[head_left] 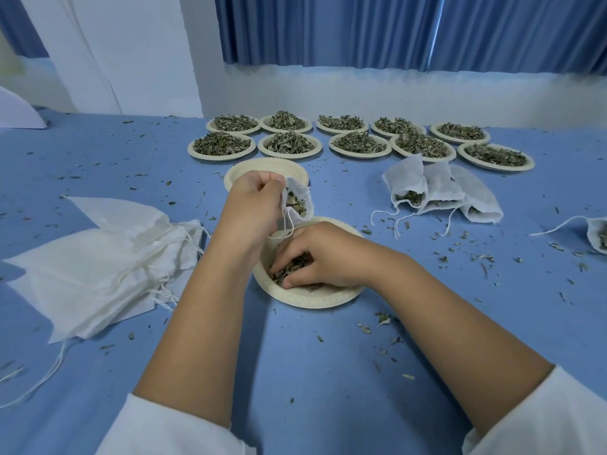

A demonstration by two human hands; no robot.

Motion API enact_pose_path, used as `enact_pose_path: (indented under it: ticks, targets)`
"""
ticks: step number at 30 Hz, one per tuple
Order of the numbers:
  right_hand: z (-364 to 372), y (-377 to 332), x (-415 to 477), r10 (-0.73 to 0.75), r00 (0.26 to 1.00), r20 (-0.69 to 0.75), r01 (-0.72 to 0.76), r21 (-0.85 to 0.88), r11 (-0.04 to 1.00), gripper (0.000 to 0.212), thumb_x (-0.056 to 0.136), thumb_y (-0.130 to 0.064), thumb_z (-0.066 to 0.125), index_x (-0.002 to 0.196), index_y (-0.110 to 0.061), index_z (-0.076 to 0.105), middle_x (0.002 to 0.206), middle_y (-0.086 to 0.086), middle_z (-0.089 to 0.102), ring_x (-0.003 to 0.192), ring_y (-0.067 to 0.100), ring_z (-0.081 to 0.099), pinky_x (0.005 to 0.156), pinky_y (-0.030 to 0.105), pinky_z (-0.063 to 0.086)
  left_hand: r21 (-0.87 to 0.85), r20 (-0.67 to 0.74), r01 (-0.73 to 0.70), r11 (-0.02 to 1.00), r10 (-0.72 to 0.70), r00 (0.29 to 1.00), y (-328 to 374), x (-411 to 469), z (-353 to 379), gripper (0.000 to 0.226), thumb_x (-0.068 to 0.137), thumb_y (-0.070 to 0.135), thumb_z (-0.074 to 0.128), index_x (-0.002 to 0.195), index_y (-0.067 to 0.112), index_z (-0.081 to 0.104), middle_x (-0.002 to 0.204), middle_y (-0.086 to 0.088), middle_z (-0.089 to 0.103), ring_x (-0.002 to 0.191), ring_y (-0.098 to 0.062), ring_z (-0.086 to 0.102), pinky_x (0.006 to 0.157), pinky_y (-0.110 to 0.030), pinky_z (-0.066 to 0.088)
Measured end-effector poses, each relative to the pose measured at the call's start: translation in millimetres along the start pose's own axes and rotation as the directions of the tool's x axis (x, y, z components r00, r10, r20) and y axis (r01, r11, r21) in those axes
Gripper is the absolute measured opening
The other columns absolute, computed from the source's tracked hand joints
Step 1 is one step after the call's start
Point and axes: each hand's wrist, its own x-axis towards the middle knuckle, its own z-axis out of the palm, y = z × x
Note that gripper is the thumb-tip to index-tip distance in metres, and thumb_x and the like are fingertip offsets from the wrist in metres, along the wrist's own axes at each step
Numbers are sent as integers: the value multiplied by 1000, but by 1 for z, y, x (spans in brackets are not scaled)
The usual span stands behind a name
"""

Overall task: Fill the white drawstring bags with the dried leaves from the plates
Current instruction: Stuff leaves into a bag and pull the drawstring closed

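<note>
Fingers of my left hand [254,208] pinch the rim of a white drawstring bag [300,200], holding its mouth up and open just above the far edge of the near plate [305,300]; its cord dangles down toward my other wrist, and some leaf already shows inside. Far to the left lies the heap of empty bags [98,257], flat and overlapping, cords trailing off toward me. Behind my left hand sits an empty plate [259,167], partly hidden by the bag. At centre, the fingers of my right hand [328,254] are curled down into the dried leaves [289,267] on the near plate, closing around a small clump, thumb pressed at the near side. As I judge it, I am mid-fill: this plate is nearly scraped out and this bag is taking its share. The next move calls for lifting the clump without shedding it, carrying it the short way up to the mouth, and letting go well inside, since leaf bits already litter the blue table [328,372]. Beyond, ten full plates [289,156] wait in two rows. To the right lie several filled bags [437,188], mouths toward me and not drawn tight, and one more bag [596,234] lies at the far right edge, cut off by the frame.
</note>
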Motion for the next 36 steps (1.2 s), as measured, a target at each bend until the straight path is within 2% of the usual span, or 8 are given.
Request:
enact_pose_path:
  ticks: [11, 16, 20, 23, 27, 31, 34, 36]
  targets:
    - [1, 1, 0, -31, 998, -47, 30, -21, 999, 14, 83, -16, 75, 97, -18, 78, 97, -12, 71, 95, 5, 60, 92, 30, 46, 10, -5, 2, 1000, -2, 1000, 0, 0, -2, 32, 98, 10, 42, 67, 14, 47, 36, 9, 34, 28, -5, 29, 34, -12, 24]
    - [-17, 8, -7, 98, 988, -119, -83, 130, 988, 10, 82, -21, 78, 90, -26, 78, 91, -19, 71, 90, -1, 63, 87, 21, 49, -12, -30, -4, 1000, 4, 1000, 2, -2, 0, 31, 100, 8, 40, 70, 14, 47, 33, 10, 34, 27, -4, 30, 34, -12, 25]
    - [-37, 14, -16, 165, 966, -198, -107, 275, 955, 11, 80, -21, 80, 85, -30, 77, 86, -11, 75, 81, 4, 67, 77, 20, 54, 12, -79, -11, 1000, 12, 997, 0, 2, -2, 26, 99, 11, 41, 74, 15, 48, 38, 11, 31, 33, -5, 26, 39, -18, 22]
    - [-46, 15, -22, 173, 959, -225, -73, 394, 916, 12, 79, -20, 81, 88, -27, 79, 82, -8, 75, 74, 2, 67, 72, 16, 52, 7, -102, -15, 1000, 15, 995, -1, 4, -3, 24, 98, 10, 41, 76, 13, 48, 39, 10, 31, 33, -6, 25, 38, -15, 21]
    - [-51, 14, -23, 193, 926, -324, 2, 515, 857, 15, 78, -19, 81, 90, -28, 78, 86, -3, 76, 81, 7, 68, 83, 24, 55, 74, -119, -18, 997, 27, 993, -1, 4, 0, 26, 96, 12, 44, 74, 19, 54, 40, 14, 42, 34, -2, 34, 41, -16, 29]
    - [-49, 10, -18, 235, 907, -349, 100, 722, 685, 13, 81, -8, 76, 91, -17, 76, 85, 0, 76, 76, 5, 68, 70, 15, 52, 133, -95, -41, 990, 54, 994, -4, 3, 4, 20, 92, 13, 50, 79, 22, 62, 48, 15, 51, 37, 0, 41, 45, -20, 33]
    - [-47, 8, -16, 316, 907, -278, 34, 796, 605, 15, 82, -8, 75, 96, -12, 74, 81, -2, 76, 69, 3, 68, 64, 13, 51, 163, -69, -74, 984, 86, 994, -5, 1, 5, 17, 92, 15, 53, 81, 23, 64, 55, 12, 53, 39, 1, 42, 44, -17, 33]
    - [-46, 8, -15, 387, 888, -249, -49, 784, 618, 17, 82, -10, 76, 98, -10, 75, 80, -1, 75, 68, 3, 67, 64, 14, 51, 172, -56, -88, 981, 99, 994, -6, 1, 6, 16, 93, 16, 55, 82, 22, 65, 58, 9, 53, 40, 1, 41, 45, -17, 34]
